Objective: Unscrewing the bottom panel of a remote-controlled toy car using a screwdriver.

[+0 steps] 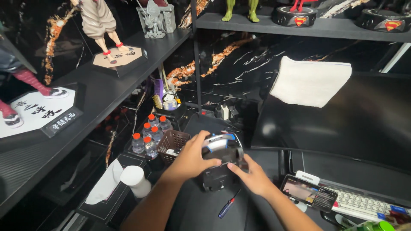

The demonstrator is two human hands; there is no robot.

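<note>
Nearest us, a small screwdriver lies on the dark desk, beside a phone and keyboard. Above it, we hold a black gadget with a blue-and-white top: our left hand clasps its top, our right hand grasps its lower side. 6 water bottles stand behind a brown basket.

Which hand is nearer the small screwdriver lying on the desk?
Right. The right hand grips the black device just above the screwdriver; the left hand is farther up-left.
</note>
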